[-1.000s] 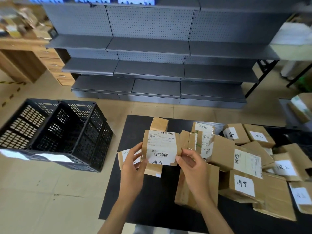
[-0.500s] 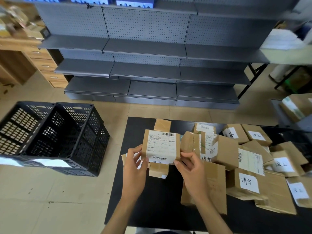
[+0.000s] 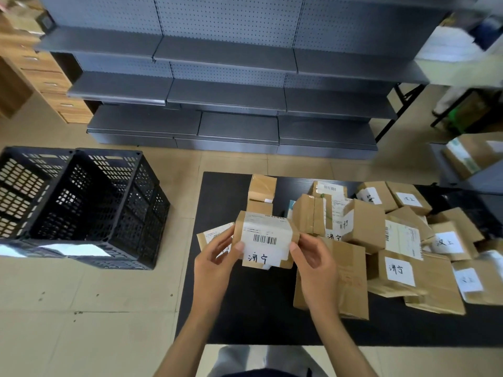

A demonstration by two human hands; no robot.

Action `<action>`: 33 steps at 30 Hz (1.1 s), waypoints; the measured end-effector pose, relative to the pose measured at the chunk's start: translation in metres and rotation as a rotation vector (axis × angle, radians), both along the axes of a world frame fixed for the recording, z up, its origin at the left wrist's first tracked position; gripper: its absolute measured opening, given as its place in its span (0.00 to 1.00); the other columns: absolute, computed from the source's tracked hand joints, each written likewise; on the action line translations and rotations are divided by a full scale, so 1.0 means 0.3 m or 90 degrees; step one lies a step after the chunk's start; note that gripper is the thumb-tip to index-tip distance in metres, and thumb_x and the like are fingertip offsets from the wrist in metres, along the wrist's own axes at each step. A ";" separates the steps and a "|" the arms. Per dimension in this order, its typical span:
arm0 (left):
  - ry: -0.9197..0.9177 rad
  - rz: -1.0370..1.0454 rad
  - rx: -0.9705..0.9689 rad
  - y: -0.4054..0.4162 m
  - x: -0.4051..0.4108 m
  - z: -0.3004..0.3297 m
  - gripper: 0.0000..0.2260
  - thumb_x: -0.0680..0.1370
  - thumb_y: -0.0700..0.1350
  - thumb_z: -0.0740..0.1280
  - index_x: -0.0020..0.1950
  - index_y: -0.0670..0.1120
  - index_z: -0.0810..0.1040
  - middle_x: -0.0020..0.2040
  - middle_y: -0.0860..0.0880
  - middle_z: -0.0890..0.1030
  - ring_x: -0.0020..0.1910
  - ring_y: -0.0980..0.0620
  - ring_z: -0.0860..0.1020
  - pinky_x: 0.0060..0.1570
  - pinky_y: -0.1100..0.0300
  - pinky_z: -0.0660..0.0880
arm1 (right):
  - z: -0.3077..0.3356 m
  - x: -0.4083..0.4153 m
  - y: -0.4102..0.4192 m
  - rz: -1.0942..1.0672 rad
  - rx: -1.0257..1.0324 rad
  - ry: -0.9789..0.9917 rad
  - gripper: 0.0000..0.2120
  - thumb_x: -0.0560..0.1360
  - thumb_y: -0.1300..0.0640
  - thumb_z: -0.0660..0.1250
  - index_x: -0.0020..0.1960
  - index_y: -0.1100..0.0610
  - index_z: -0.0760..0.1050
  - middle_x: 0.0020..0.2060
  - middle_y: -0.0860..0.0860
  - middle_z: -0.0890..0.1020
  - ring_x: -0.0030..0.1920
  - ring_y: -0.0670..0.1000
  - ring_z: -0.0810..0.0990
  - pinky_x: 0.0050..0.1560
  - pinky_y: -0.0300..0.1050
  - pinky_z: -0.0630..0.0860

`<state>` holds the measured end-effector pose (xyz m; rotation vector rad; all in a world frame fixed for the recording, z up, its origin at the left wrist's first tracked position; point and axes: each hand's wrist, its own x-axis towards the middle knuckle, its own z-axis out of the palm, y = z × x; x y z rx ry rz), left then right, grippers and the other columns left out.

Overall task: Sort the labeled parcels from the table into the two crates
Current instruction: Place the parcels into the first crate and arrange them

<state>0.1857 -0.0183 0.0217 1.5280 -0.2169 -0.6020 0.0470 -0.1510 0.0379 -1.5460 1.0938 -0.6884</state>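
Fingers (image 3: 239, 246) of the left hand (image 3: 215, 263) and right hand (image 3: 317, 268) are clamped on one labeled parcel (image 3: 265, 239), held above the counter's (image 3: 226, 191) left edge; both crates (image 3: 81, 202) appear empty; the parcel heap (image 3: 394, 240) remains unsorted.

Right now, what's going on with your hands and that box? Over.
Left hand and right hand both gripping the labeled parcel above the table. Both crates on the floor, left. Path unobstructed.

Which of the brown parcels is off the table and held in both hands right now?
The parcel with the barcode label and handwritten characters facing the camera, pinched between the left hand and right hand. All others lie on the black table.
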 end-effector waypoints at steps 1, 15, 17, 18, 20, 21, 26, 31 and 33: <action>0.007 -0.007 -0.006 -0.006 -0.013 -0.001 0.17 0.78 0.42 0.75 0.67 0.50 0.82 0.60 0.55 0.86 0.63 0.55 0.82 0.60 0.54 0.81 | -0.008 -0.010 -0.001 -0.019 0.003 0.007 0.12 0.77 0.54 0.73 0.60 0.45 0.80 0.52 0.33 0.84 0.55 0.36 0.82 0.53 0.38 0.80; 0.176 -0.041 0.002 -0.074 -0.195 0.018 0.21 0.74 0.48 0.76 0.67 0.58 0.83 0.66 0.53 0.83 0.65 0.50 0.81 0.62 0.48 0.80 | 0.014 -0.183 -0.146 0.017 0.057 0.036 0.10 0.80 0.50 0.69 0.60 0.41 0.77 0.49 0.33 0.80 0.53 0.34 0.78 0.48 0.31 0.73; 0.185 0.009 -0.014 -0.059 -0.225 0.025 0.22 0.74 0.47 0.76 0.68 0.55 0.82 0.65 0.49 0.84 0.64 0.48 0.82 0.58 0.51 0.82 | 0.009 -0.199 -0.162 0.083 0.039 0.054 0.12 0.80 0.49 0.68 0.63 0.41 0.76 0.50 0.31 0.79 0.53 0.33 0.77 0.47 0.30 0.73; 0.185 0.035 -0.019 -0.049 -0.243 0.028 0.22 0.74 0.47 0.76 0.68 0.54 0.82 0.64 0.48 0.84 0.63 0.47 0.83 0.56 0.52 0.82 | 0.004 -0.203 -0.166 0.118 0.036 0.066 0.12 0.81 0.49 0.67 0.64 0.40 0.76 0.51 0.30 0.78 0.53 0.33 0.77 0.48 0.30 0.73; 0.175 0.081 -0.024 -0.020 -0.284 0.037 0.21 0.75 0.46 0.74 0.69 0.54 0.82 0.62 0.47 0.85 0.62 0.47 0.83 0.57 0.50 0.81 | -0.010 -0.206 -0.167 0.187 0.021 0.093 0.13 0.81 0.48 0.67 0.65 0.38 0.75 0.53 0.29 0.77 0.55 0.33 0.77 0.51 0.31 0.74; 0.165 0.102 -0.026 0.000 -0.303 0.040 0.21 0.76 0.46 0.74 0.69 0.53 0.81 0.62 0.47 0.85 0.62 0.47 0.83 0.58 0.49 0.81 | -0.017 -0.205 -0.164 0.223 -0.001 0.107 0.13 0.81 0.47 0.66 0.64 0.37 0.75 0.54 0.29 0.78 0.55 0.33 0.77 0.52 0.32 0.74; 0.122 0.212 -0.011 0.138 -0.346 0.045 0.18 0.78 0.45 0.72 0.68 0.53 0.81 0.61 0.48 0.86 0.63 0.47 0.83 0.62 0.45 0.79 | -0.038 -0.178 -0.144 0.387 -0.155 0.190 0.13 0.81 0.43 0.63 0.64 0.37 0.75 0.57 0.31 0.77 0.58 0.33 0.76 0.53 0.30 0.73; 0.108 0.335 -0.017 0.335 -0.339 0.050 0.13 0.81 0.43 0.70 0.64 0.54 0.83 0.58 0.47 0.87 0.61 0.45 0.83 0.61 0.43 0.78 | -0.041 -0.085 -0.075 0.524 -0.385 0.309 0.17 0.81 0.48 0.67 0.69 0.48 0.76 0.61 0.44 0.79 0.61 0.45 0.77 0.56 0.37 0.75; 0.118 0.384 -0.018 0.428 -0.326 0.039 0.12 0.81 0.43 0.70 0.63 0.55 0.84 0.58 0.46 0.87 0.62 0.43 0.82 0.62 0.42 0.78 | -0.038 -0.033 -0.017 0.558 -0.429 0.330 0.18 0.80 0.47 0.67 0.69 0.49 0.76 0.62 0.46 0.80 0.62 0.48 0.78 0.58 0.43 0.78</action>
